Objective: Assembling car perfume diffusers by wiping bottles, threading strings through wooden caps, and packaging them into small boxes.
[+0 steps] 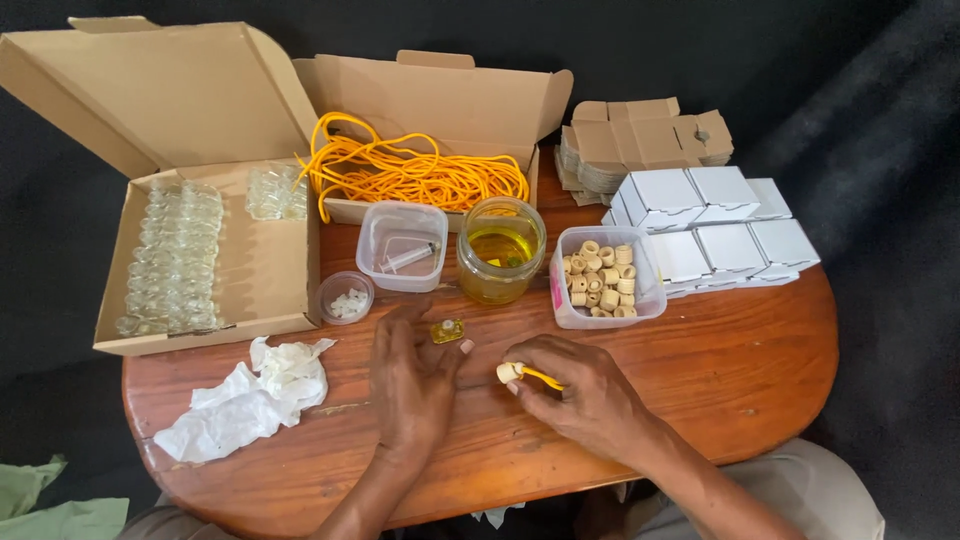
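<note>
My left hand (pixel 412 385) rests on the wooden table (pixel 740 370), fingers spread, with its fingertips beside a small glass bottle of yellow liquid (pixel 447 331) lying on the tabletop. Whether it touches the bottle is unclear. My right hand (pixel 585 395) pinches a small wooden cap (pixel 508 372) with a yellow cord (pixel 541 377) running from it. Just beyond both hands stands an open glass jar of yellow oil (pixel 500 250).
Behind the jar: a clear tub with a syringe (pixel 402 246), a tub of wooden caps (pixel 604 277), a small cup of white bits (pixel 346 297). A cardboard box of empty small bottles (pixel 200 250) lies left, a box of yellow cord (pixel 420 172) at the back, white cartons (pixel 715 228) right, crumpled tissue (pixel 252 398) front left.
</note>
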